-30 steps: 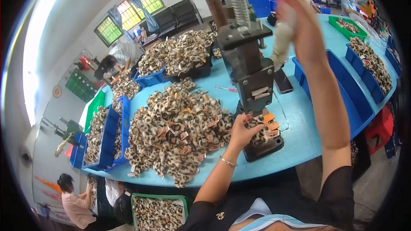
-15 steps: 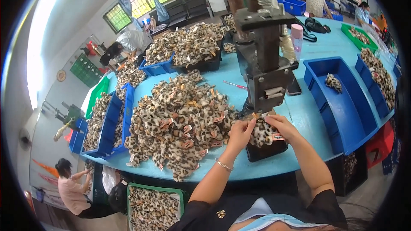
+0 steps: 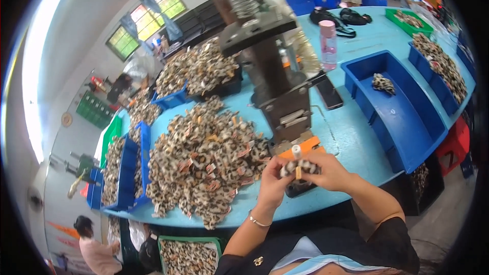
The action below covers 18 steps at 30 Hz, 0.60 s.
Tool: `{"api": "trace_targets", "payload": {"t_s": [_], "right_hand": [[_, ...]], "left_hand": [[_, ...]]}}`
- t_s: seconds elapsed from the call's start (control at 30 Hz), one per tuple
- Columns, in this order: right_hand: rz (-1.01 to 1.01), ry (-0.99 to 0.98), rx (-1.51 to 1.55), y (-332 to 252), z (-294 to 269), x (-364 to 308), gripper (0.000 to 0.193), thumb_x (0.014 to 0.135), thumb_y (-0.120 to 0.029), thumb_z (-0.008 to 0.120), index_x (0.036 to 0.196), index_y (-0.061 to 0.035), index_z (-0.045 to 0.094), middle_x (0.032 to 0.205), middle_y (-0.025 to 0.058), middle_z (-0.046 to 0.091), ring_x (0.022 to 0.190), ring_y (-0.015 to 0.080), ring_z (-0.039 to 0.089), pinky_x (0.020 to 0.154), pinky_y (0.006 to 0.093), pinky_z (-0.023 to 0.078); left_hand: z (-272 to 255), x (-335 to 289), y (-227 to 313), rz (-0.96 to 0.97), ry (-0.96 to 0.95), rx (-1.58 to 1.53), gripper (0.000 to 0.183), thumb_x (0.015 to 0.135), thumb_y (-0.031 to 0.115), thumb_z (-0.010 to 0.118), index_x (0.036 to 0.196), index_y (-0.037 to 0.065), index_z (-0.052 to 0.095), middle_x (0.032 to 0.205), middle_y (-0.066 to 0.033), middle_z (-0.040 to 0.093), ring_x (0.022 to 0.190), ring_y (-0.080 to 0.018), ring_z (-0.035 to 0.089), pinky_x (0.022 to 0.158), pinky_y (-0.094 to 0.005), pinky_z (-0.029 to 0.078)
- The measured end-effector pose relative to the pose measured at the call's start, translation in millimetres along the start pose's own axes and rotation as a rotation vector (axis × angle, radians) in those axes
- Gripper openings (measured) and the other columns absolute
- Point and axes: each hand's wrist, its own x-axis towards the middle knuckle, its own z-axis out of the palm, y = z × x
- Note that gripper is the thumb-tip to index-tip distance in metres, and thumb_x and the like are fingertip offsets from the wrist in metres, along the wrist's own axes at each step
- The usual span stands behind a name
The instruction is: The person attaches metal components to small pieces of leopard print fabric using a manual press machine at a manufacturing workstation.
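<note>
Currently, we hold one small spotted plush piece between our left hand and our right hand, with the fingers of both closed on it, right of the lower centre of the frame. Just above it stands our dark metal press. Left of the hands we have a large pile of similar pieces. At the right of the frame, one blue tray contains a single spotted piece.
</note>
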Motion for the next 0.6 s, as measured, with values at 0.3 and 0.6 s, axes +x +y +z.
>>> {"api": "trace_targets", "payload": {"t_s": [0.3,0.6], "right_hand": [[-0.498,0.0,-0.53,6,0,-26,0.033,0.066,-0.007,0.069,0.097,-0.0029,0.058,0.093,0.0119,0.06,0.082,0.028,0.06,0.075,0.0364,0.047],[-0.662,0.112,-0.479,29,7,-32,0.032,0.063,0.0,0.067,0.094,-0.0018,0.06,0.088,0.0096,0.06,0.078,0.0265,0.059,0.067,0.0358,0.049]], "left_hand": [[-9,-7,16,-0.073,-0.198,0.565,0.026,0.073,-0.005,0.067,0.096,0.002,0.06,0.09,-0.0004,0.059,0.082,-0.0089,0.054,0.074,-0.0221,0.044],[-14,1,16,0.15,-0.531,0.618,0.026,0.065,0.0,0.074,0.084,0.005,0.057,0.098,-0.0059,0.058,0.089,-0.023,0.054,0.08,-0.0298,0.042]]}}
